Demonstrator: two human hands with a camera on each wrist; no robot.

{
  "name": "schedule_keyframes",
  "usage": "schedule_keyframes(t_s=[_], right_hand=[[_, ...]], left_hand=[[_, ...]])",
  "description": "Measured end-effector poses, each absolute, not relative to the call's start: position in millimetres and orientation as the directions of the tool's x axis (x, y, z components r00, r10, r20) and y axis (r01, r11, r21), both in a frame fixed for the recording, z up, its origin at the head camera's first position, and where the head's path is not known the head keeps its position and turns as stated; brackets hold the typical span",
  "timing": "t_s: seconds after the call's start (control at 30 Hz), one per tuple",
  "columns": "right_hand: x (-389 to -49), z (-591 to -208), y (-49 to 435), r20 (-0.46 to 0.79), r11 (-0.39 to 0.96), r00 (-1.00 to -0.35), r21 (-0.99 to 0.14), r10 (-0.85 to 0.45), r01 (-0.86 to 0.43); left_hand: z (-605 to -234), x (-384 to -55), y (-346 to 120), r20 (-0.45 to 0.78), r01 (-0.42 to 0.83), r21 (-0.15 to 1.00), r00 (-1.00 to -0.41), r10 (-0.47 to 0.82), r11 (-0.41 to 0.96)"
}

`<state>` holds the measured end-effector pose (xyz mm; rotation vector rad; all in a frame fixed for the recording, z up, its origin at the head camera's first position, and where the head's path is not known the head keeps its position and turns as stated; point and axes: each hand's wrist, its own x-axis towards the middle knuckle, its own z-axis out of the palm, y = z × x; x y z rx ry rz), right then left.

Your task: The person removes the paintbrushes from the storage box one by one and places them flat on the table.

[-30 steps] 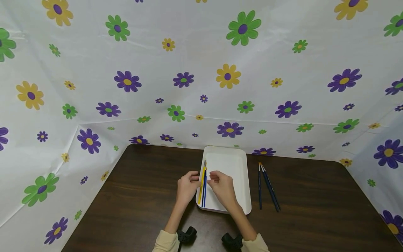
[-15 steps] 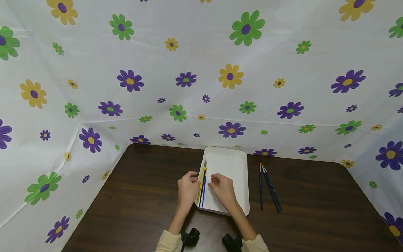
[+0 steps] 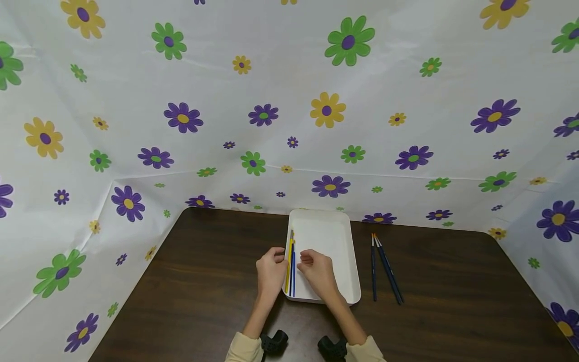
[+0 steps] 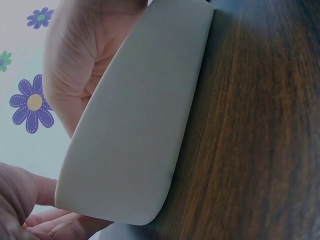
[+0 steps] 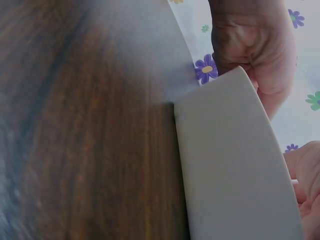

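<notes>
A white tray [image 3: 323,229] lies on the table, its pale front wall filling much of both wrist views. Along its left side lie thin paintbrushes, a yellow paintbrush [image 3: 287,279] and blue paintbrushes [image 3: 294,281], roughly parallel. My left hand [image 3: 270,274] is at the tray's left rim; in the left wrist view its thumb reaches over the rim, with fingers outside the wall. My right hand [image 3: 320,274] hovers over the tray just right of the brushes. Its fingers are loosely bent, thumb near them, with nothing visible between. The tray wall partly hides both hands in the wrist views.
Dark-blue paintbrushes [image 3: 390,271] lie on the dark wooden table [image 3: 452,281] right of the tray, bristles pointing away. A white flowered cloth [image 3: 289,100] rises behind the table and at both sides. Black wrist cameras [image 3: 274,342] sit near the table's front.
The tray has turned slightly, its far end shifting a little to the left, with the brushes inside it. My hands have barely moved, and the brushes beside the tray stay put.
</notes>
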<state>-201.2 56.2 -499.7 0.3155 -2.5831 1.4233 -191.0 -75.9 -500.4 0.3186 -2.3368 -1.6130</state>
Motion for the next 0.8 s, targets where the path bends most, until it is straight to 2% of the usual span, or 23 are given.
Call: schedule_keyframes(t_s=[0.47, 0.8], right_hand=[[-204.2, -503.8, 56.0, 0.191, 0.478, -0.972, -0.846, -0.141, -0.235], [-205.7, -505.0, 52.6, 0.223, 0.515, -0.953, -0.804, -0.203, -0.298]], left_hand=[[-499.8, -191.6, -80.2, 0.087, -0.036, 0.93, -0.945, -0.315, 0.365], [-501.3, -194.4, -85.5, 0.098, -0.028, 0.916, -0.952, -0.291, 0.4]])
